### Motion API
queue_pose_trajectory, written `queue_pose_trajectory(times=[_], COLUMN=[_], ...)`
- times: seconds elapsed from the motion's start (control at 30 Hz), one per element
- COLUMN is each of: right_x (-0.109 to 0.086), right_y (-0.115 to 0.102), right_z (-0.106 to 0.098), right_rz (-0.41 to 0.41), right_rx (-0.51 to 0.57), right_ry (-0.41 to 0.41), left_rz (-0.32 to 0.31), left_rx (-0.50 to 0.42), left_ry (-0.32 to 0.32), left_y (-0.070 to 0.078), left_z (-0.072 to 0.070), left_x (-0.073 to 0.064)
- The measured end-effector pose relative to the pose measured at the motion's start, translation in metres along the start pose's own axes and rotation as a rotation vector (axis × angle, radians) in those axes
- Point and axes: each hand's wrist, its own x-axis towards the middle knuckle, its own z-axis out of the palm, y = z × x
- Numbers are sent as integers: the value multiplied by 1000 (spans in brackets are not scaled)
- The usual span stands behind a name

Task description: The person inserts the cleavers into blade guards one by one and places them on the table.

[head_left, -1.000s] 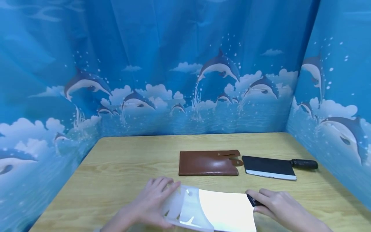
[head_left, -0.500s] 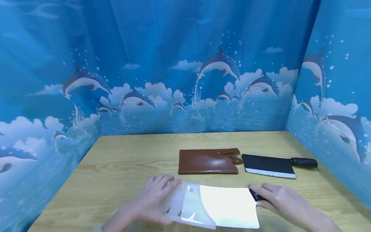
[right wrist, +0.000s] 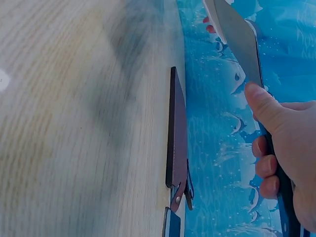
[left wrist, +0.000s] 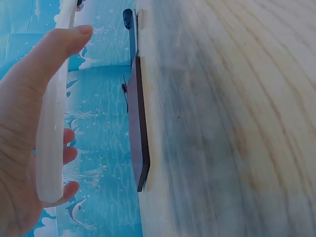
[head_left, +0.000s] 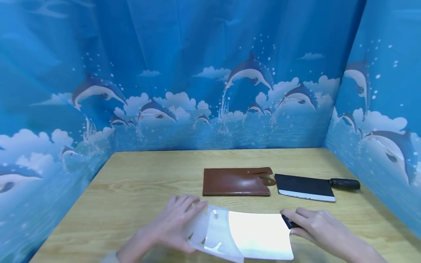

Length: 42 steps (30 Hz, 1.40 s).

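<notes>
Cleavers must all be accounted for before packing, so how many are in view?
2. The bright-bladed cleaver is held in the right hand; the dark-bladed cleaver lies on the table, right of the brown sheath. No others show.

Since a second ago we've nudged both hands slightly up the head view: the left hand (head_left: 177, 223) crept right with the translucent cover (head_left: 218, 232), the right hand (head_left: 312, 227) brought the shiny cleaver (head_left: 260, 235) up. Now we see its lower edge clear of the frame bottom.
</notes>
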Motion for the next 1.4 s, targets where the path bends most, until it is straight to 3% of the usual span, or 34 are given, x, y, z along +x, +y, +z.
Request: queue_pose_trajectory(times=[0.33,0.6,0.93,1.4], right_x=[11,19,36,45], right_y=[-7,-13,-15,-9], right_z=[14,35,49,50], right_rz=[69,54,53,78], right_rx=[-30,-48,-96,-76], right_ry=[-14,41,118,74], left_rz=[-27,-52,-79,-99], left_rx=[-14,14,43,66], left_ry=[-104,-144,-112,-79], left_y=[2,10,17,14], left_z=[-2,6,11,15], left_x=[14,19,25,29])
